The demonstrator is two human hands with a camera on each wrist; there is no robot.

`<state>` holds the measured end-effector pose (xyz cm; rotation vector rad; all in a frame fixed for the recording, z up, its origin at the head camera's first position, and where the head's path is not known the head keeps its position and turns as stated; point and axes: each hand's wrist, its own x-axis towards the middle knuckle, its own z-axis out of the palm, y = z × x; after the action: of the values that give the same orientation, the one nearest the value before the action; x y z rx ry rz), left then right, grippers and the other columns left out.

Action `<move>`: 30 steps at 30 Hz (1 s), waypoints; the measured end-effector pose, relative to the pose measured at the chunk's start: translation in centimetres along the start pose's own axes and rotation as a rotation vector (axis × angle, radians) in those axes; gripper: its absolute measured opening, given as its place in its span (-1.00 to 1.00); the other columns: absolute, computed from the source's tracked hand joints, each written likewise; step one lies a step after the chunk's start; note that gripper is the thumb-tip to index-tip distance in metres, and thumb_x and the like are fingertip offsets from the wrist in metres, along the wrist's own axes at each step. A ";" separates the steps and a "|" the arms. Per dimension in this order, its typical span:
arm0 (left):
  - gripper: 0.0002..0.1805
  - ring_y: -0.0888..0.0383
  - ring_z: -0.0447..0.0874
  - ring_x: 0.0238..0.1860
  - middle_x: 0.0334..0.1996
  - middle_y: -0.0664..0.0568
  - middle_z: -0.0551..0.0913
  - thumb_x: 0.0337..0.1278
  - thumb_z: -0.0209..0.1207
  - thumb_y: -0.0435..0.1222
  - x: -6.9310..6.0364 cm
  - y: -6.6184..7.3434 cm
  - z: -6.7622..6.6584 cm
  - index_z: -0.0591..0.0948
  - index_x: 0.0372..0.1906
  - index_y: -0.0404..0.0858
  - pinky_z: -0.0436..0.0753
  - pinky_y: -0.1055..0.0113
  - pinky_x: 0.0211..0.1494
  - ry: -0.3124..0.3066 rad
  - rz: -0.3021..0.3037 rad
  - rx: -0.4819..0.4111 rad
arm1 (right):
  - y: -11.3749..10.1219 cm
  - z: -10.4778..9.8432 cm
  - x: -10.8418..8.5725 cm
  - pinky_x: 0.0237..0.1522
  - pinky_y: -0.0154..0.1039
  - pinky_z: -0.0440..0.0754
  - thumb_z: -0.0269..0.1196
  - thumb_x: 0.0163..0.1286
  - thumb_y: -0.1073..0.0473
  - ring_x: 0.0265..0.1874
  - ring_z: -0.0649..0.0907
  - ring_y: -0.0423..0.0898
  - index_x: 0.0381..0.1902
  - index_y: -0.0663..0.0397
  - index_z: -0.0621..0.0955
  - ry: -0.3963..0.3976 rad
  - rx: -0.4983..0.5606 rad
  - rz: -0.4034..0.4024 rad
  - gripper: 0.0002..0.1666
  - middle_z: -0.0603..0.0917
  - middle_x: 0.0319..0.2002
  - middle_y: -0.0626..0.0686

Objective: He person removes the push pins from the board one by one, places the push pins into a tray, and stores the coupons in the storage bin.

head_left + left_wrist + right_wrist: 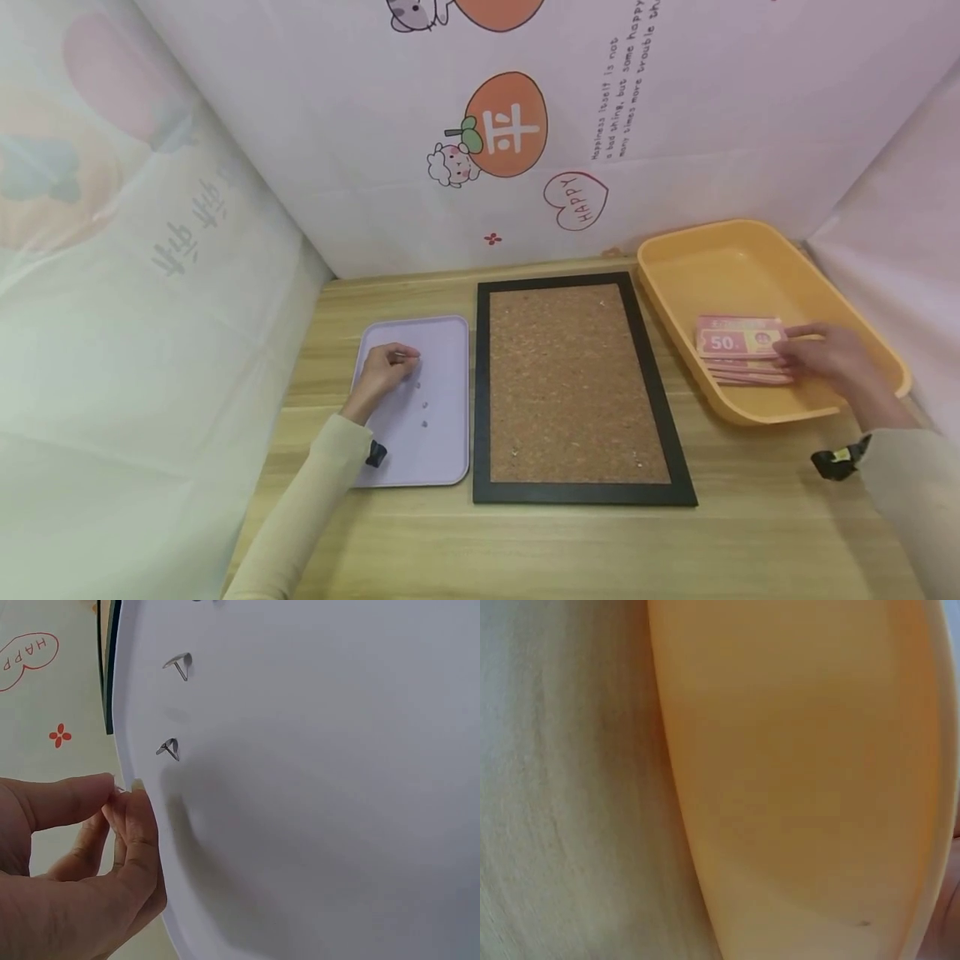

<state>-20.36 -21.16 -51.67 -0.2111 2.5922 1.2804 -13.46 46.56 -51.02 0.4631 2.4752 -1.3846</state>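
Over the lilac tray (442, 450), my left hand (381, 372) pinches a tiny shiny thing between thumb and fingertips. It is mostly hidden, but looks like a thumbtack (120, 789). Other metal thumbtacks (424, 405) lie on the tray, points up in the left wrist view. Inside the yellow basin (735, 267), my right hand (825, 354) holds the right edge of a pink coupon (723, 342) marked 50, thumb and fingers at its side. More pink coupons (750, 377) lie stacked under it. The right wrist view shows mostly basin wall, with only a sliver of the hand.
Between tray and basin lies a corkboard (573, 383) in a black frame, with small shiny pins near its corners. All stand on a wooden table (577, 550). A printed white cloth (360, 125) hangs behind and along both sides.
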 end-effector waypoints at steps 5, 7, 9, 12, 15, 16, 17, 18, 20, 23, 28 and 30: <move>-0.78 0.04 0.68 -0.06 0.00 -0.20 0.76 0.33 0.27 -0.35 -0.4 -0.1 -0.3 0.74 0.00 -0.28 0.60 0.39 -0.11 -0.026 -0.007 0.043 | 0.2 0.0 -0.2 -0.32 -0.28 0.79 0.18 0.55 0.23 -0.51 0.76 -0.36 0.45 0.73 0.07 -0.009 0.007 0.028 -0.17 0.78 -0.55 -0.24; -0.78 0.03 0.70 -0.07 -0.01 -0.21 0.77 0.32 0.27 -0.35 -0.6 -0.2 -0.4 0.74 0.00 -0.30 0.61 0.40 -0.13 -0.026 0.001 0.058 | 0.3 0.1 -0.2 -0.31 -0.27 0.80 0.18 0.55 0.24 -0.50 0.77 -0.35 0.46 0.73 0.04 -0.021 0.043 0.036 -0.15 0.77 -0.56 -0.27; -0.79 0.05 0.70 -0.13 -0.07 -0.21 0.78 0.31 0.28 -0.37 -0.9 -0.4 -0.7 0.73 -0.01 -0.31 0.59 0.42 -0.18 -0.024 -0.001 0.068 | 0.4 0.2 -0.1 -0.32 -0.28 0.80 0.19 0.55 0.22 -0.51 0.77 -0.35 0.46 0.73 0.06 -0.016 0.031 0.038 -0.14 0.77 -0.57 -0.28; -0.79 0.09 0.67 -0.25 -0.21 -0.17 0.77 0.28 0.28 -0.42 -1.4 -0.8 -1.0 0.72 -0.02 -0.36 0.56 0.42 -0.26 -0.033 -0.003 0.068 | 0.4 0.3 0.0 -0.33 -0.29 0.79 0.23 0.54 0.17 -0.51 0.78 -0.34 0.45 0.73 0.08 -0.003 -0.007 0.038 -0.11 0.78 -0.59 -0.26; -0.79 0.11 0.65 -0.31 -0.32 -0.09 0.74 0.26 0.28 -0.44 -1.9 -1.2 -1.1 0.71 -0.04 -0.37 0.54 0.41 -0.30 -0.057 -0.006 0.071 | 0.4 0.4 0.0 -0.34 -0.30 0.78 0.27 0.52 0.13 -0.53 0.78 -0.35 0.45 0.74 0.08 0.012 -0.041 0.044 -0.07 0.78 -0.61 -0.26; -0.80 0.10 0.64 -0.32 -0.33 -0.08 0.73 0.26 0.28 -0.44 -2.1 -1.3 -1.1 0.71 -0.04 -0.37 0.53 0.41 -0.30 -0.063 -0.006 0.069 | 0.3 0.4 0.0 -0.34 -0.30 0.78 0.28 0.51 0.14 -0.53 0.77 -0.35 0.44 0.74 0.09 0.015 -0.040 0.045 -0.06 0.77 -0.61 -0.26; -0.80 0.10 0.65 -0.32 -0.34 -0.08 0.72 0.25 0.28 -0.45 -2.2 -1.4 -1.1 0.71 -0.05 -0.38 0.54 0.40 -0.31 -0.067 -0.003 0.068 | 0.3 0.4 -0.1 -0.34 -0.30 0.79 0.28 0.51 0.14 -0.53 0.77 -0.35 0.44 0.74 0.09 0.017 -0.038 0.046 -0.06 0.77 -0.61 -0.27; -0.80 0.09 0.66 -0.32 -0.35 -0.08 0.72 0.25 0.27 -0.45 -2.3 -1.4 -1.1 0.71 -0.05 -0.38 0.54 0.40 -0.31 -0.071 -0.004 0.068 | 0.3 0.4 -0.1 -0.34 -0.30 0.79 0.29 0.50 0.15 -0.53 0.77 -0.35 0.44 0.75 0.09 0.018 -0.032 0.048 -0.06 0.77 -0.61 -0.27; -0.81 0.09 0.66 -0.32 -0.35 -0.09 0.73 0.24 0.27 -0.46 -2.5 -1.6 -1.0 0.70 -0.07 -0.38 0.55 0.39 -0.32 -0.070 -0.001 0.069 | 0.2 0.5 -0.1 -0.35 -0.30 0.79 0.30 0.49 0.15 -0.53 0.77 -0.36 0.43 0.75 0.11 0.023 -0.026 0.046 -0.07 0.76 -0.62 -0.28; -0.81 0.10 0.66 -0.33 -0.34 -0.12 0.75 0.21 0.27 -0.47 -2.6 -1.8 -0.7 0.71 -0.09 -0.37 0.55 0.40 -0.32 -0.062 -0.002 0.080 | 0.2 0.5 -0.1 -0.35 -0.29 0.79 0.32 0.49 0.15 -0.54 0.77 -0.35 0.40 0.78 0.14 0.024 -0.024 0.036 -0.07 0.77 -0.61 -0.26; -0.83 0.16 0.64 -0.35 -0.33 -0.11 0.77 0.18 0.29 -0.46 -2.6 -2.1 -0.4 0.72 -0.12 -0.34 0.55 0.42 -0.31 -0.041 0.009 0.115 | 0.2 0.4 -0.3 -0.36 -0.26 0.80 0.34 0.48 0.13 -0.55 0.77 -0.33 0.38 0.83 0.13 0.022 -0.034 0.019 -0.04 0.79 -0.58 -0.17; -0.84 0.17 0.64 -0.36 -0.33 -0.10 0.77 0.17 0.30 -0.47 -2.6 -2.1 -0.3 0.72 -0.14 -0.34 0.55 0.42 -0.32 -0.034 0.017 0.122 | 0.2 0.4 -0.3 -0.36 -0.26 0.79 0.35 0.47 0.11 -0.55 0.78 -0.31 0.38 0.83 0.12 0.023 -0.039 0.016 -0.01 0.79 -0.58 -0.16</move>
<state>-17.46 -22.65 -52.35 -0.1442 2.6376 1.1169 -13.04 46.31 -51.27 0.4921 2.5061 -1.3290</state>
